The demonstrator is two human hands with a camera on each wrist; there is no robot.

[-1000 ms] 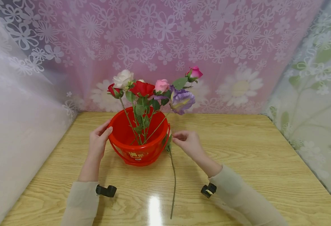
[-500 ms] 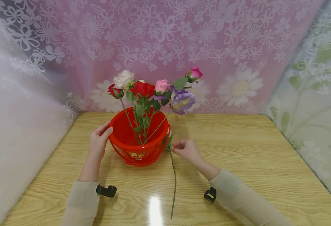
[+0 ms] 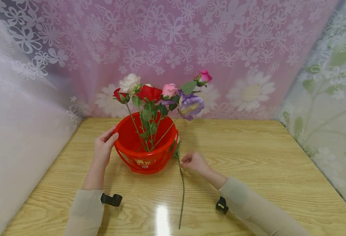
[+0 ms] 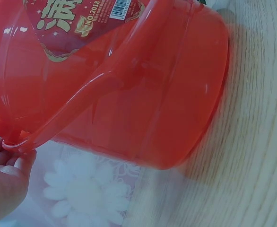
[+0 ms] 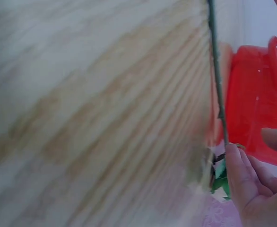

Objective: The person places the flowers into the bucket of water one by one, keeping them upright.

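A red plastic bucket (image 3: 161, 159) stands on the table, tilted slightly in view, with several artificial flowers upright in it. My left hand (image 3: 103, 147) grips its rim on the left; the left wrist view shows thumb and fingers pinching the rim by the handle (image 4: 93, 94) joint. To the bucket's right lies a single pale rose, its stem (image 3: 182, 193) pointing toward me and its head partly hidden behind the bucket's handle. My right hand (image 3: 197, 164) is beside the upper stem. In the right wrist view its straight fingertips touch or nearly touch the stem (image 5: 217, 71), thumb held apart.
In the bucket are red roses (image 3: 150, 93), a white rose (image 3: 129, 83), a pink rose (image 3: 169, 90), a magenta bud (image 3: 203, 76) and a purple flower (image 3: 191, 105) leaning past the rim. Flowered curtains (image 3: 167, 39) border the wooden table (image 3: 243, 157).
My right hand has moved toward me along the lying rose, from near its head down to the upper stem. The left hand, bucket and flowers have stayed put.
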